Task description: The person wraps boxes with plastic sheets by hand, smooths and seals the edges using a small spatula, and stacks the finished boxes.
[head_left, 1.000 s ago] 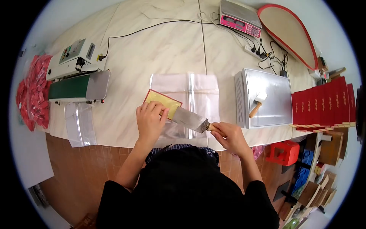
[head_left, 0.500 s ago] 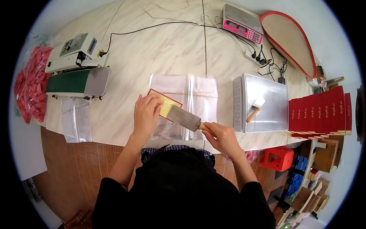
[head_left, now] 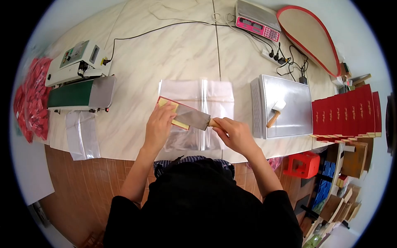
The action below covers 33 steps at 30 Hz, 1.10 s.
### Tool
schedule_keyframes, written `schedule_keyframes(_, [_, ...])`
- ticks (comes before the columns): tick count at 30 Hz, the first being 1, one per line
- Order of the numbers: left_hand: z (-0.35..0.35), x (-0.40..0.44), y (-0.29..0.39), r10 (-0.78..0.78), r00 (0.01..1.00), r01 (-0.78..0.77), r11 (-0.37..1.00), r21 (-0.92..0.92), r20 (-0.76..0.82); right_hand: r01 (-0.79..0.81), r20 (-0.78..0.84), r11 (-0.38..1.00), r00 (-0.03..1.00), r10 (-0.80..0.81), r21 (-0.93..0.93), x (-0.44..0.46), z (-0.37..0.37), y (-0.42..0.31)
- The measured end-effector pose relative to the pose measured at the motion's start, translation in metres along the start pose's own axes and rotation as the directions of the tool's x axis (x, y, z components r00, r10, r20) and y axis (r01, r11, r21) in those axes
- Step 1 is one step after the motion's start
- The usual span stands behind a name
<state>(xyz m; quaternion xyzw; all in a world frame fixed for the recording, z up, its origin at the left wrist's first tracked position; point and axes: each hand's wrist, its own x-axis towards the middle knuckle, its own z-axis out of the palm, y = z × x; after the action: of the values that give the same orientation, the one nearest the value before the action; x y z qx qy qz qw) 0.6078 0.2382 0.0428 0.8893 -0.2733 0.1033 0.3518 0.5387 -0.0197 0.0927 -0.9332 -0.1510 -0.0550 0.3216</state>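
Observation:
My right hand (head_left: 233, 133) is closed around the wooden handle of a cleaver (head_left: 192, 117) with a broad grey metal blade. The blade reaches left over a shallow box (head_left: 180, 123) with a yellow inside and a red edge. My left hand (head_left: 159, 124) grips the box at its left part, fingers bent over the yellow face close to the blade's end. Part of the box is hidden by the blade and my fingers. Beneath both hands lie clear plastic bags (head_left: 218, 93), flat on the marbled table (head_left: 165, 53).
At left stand a sealing machine (head_left: 76, 68) with a green belt, a plastic bag (head_left: 82, 132) and a sack of red packets (head_left: 35, 99). A brush (head_left: 275, 115) lies on a metal box (head_left: 293, 97) at right, near red boxes (head_left: 341, 115). Behind are a scale (head_left: 258, 25) and cables.
The cleaver has shifted left and upward, its blade now covering more of the box. My right hand has moved left with it; my left hand stays on the box. The view has shifted slightly.

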Motion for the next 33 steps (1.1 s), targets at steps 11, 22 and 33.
schedule_keyframes(11, [0.001, 0.000, 0.001, -0.019, 1.000, 0.019, 1.000, 0.002, -0.004, -0.025, -0.019, 1.000, 1.000, 0.024, -0.020, 0.002, -0.001, 0.001])
schedule_keyframes(22, [-0.001, -0.002, -0.001, -0.018, 0.999, 0.017, 0.999, -0.043, -0.029, -0.135, 0.127, 0.984, 0.985, 0.120, 0.113, -0.009, -0.036, -0.001])
schedule_keyframes(33, [-0.009, -0.001, -0.003, 0.014, 1.000, -0.015, 1.000, -0.012, -0.027, -0.326, -0.064, 0.940, 0.941, 0.334, 0.104, -0.010, -0.014, 0.005])
